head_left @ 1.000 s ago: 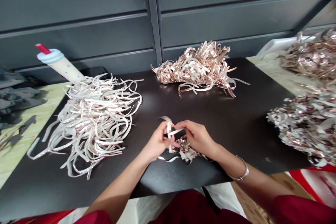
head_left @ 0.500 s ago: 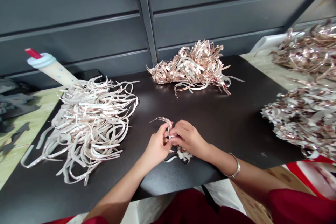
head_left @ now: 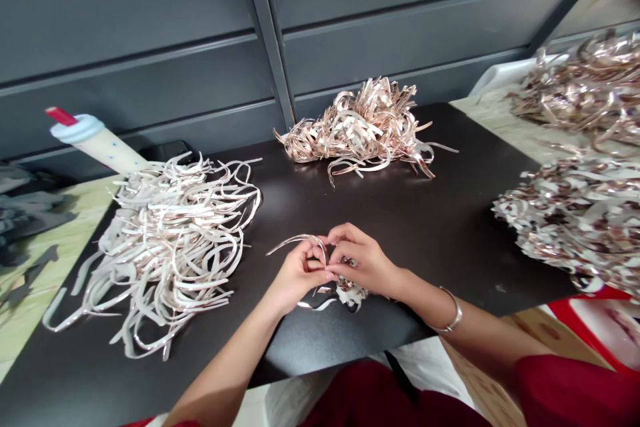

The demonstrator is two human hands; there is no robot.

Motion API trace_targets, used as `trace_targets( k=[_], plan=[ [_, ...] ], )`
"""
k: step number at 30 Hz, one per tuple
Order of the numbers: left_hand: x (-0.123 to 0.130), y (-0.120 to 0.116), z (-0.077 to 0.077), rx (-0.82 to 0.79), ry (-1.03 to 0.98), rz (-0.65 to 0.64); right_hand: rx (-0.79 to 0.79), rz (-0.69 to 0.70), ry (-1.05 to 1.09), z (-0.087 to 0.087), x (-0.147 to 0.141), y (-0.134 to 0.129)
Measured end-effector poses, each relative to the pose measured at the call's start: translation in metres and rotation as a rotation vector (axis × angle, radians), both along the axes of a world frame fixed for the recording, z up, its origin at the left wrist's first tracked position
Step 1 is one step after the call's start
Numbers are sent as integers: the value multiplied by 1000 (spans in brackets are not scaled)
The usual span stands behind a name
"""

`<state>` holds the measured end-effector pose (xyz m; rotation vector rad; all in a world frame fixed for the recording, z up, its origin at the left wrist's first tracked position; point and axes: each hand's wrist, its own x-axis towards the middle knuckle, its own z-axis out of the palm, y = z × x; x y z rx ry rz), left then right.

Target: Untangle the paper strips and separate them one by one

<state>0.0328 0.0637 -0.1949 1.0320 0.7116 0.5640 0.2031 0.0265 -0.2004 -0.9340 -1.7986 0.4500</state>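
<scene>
Your left hand (head_left: 303,273) pinches a curved shiny strip (head_left: 296,238), your right hand (head_left: 363,261) curls narrowly against it, and a small tangle of strips (head_left: 351,292) lies just beneath on the desk (head_left: 450,227).

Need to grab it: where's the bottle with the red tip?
The bottle leans at the left of the head view, just behind the pale strip pile.

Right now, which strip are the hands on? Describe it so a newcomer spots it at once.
On the black tabletop, right of the big white pile, left hand and right hand meet. Between them, one thin metallic strip curves out alone toward that pile, beyond the small tangle.
</scene>
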Motion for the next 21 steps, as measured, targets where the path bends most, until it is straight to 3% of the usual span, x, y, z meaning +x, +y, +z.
trace_targets(
  k=[6, 16, 21],
  plan=[
    [1, -1, 2, -15, -30, 17, -60, 66, 65, 5, -2, -1],
    [1, 0, -2, -55, -88, -10, -468, 40, 307, 7, 1, 0],
    [-2, 1, 0, -30, -92, -19, -417, 27, 235, 6, 3, -1]
  ],
)
